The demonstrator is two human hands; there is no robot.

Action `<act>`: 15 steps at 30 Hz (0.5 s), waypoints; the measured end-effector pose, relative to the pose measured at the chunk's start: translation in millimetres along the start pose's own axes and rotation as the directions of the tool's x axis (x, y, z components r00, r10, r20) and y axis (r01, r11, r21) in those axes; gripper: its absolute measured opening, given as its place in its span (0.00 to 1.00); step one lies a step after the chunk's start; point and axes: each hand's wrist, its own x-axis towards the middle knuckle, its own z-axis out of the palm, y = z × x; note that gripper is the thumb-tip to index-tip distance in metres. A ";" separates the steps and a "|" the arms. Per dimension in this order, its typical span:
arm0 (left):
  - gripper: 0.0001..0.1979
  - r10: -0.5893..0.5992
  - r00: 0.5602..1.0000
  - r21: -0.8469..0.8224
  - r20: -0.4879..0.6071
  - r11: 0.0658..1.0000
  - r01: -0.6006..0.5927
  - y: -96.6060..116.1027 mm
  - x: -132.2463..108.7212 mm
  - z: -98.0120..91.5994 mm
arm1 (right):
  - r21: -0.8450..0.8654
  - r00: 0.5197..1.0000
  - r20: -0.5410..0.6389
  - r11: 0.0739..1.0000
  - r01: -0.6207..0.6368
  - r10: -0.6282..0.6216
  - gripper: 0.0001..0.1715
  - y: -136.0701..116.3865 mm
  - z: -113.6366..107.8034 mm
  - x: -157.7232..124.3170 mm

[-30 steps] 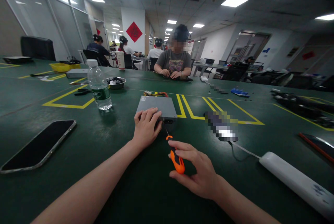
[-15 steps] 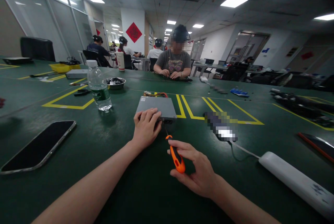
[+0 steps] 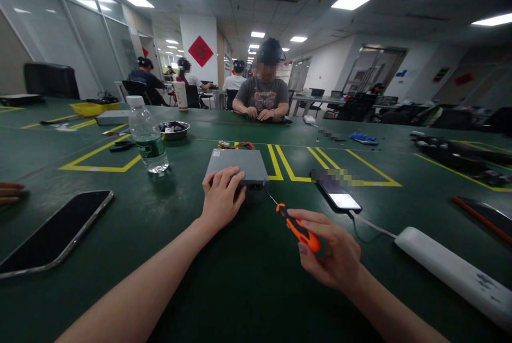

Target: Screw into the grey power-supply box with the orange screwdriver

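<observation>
A grey metal box point(image 3: 248, 164) with coloured wires point(image 3: 240, 145) at its far edge lies on the green table. My left hand point(image 3: 223, 193) rests on its near left part, fingers over the top and thumb at the near side. Between the fingers of my right hand point(image 3: 334, 247) is an orange and black screwdriver point(image 3: 298, 226). Its shaft points up and left, with the tip close to the box's near right corner; whether they touch, I cannot tell.
Left of the box stands a water bottle point(image 3: 148, 137), with a metal bowl point(image 3: 174, 129) behind. Phones lie left point(image 3: 56, 231) and right point(image 3: 336, 191), near a white power strip point(image 3: 452, 268). A person point(image 3: 262, 95) sits opposite; another person's fingers point(image 3: 10, 192) show at the left edge.
My right hand has moved right with the screwdriver, whose tip has shifted from the box's near side toward its right corner. Fingers have come further into view at the left edge.
</observation>
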 end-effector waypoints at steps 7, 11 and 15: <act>0.14 0.002 1.000 -0.004 -0.006 1.000 -0.002 -0.9 -0.4 1.4 | 0.002 1.000 0.022 1.000 0.010 -0.010 0.18 2.8 2.2 -1.4; 0.14 0.004 1.000 -0.002 -0.004 1.000 -0.004 -1.5 -0.3 1.2 | 0.018 1.000 0.009 1.000 0.013 -0.014 0.19 2.8 1.8 -1.4; 0.14 0.000 1.000 -0.006 -0.008 1.000 0.000 -1.2 -0.3 1.2 | 0.009 1.000 0.020 1.000 0.001 -0.001 0.19 2.1 1.7 -0.6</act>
